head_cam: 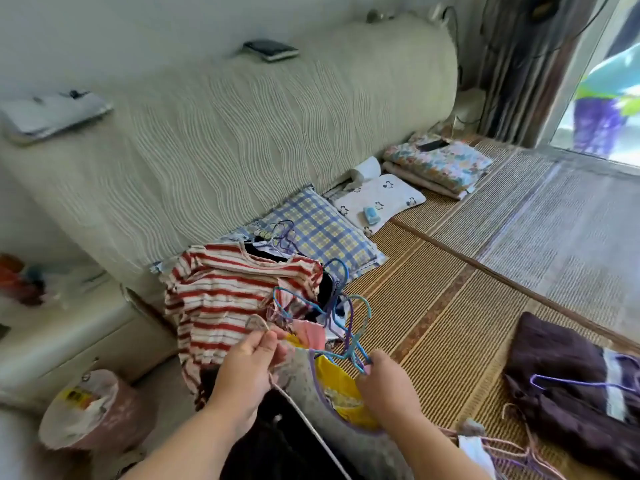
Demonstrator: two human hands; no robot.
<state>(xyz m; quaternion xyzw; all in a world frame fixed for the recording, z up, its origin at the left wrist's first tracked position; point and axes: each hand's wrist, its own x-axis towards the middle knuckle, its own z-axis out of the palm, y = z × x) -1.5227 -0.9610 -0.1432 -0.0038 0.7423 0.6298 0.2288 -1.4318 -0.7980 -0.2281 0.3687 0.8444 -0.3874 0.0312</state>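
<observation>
A red-and-white striped shirt (221, 296) lies on a pile of clothes at the bed's near edge. My left hand (249, 362) pinches the hook of a pale wire hanger (258, 322) beside the shirt. My right hand (384, 379) grips the lower end of a tangle of blue and purple wire hangers (332, 317). Under both hands lie a pink cloth (311, 332), a yellow garment (337, 386) and grey fabric (298, 379).
A bamboo mat (443, 306) covers the bed. Folded dark purple clothing (568, 382) with a purple hanger lies at the right. A plaid pillow (322, 230), a white pillow (381, 199) and folded floral bedding (440, 164) sit by the padded headboard. A bin (93, 407) stands lower left.
</observation>
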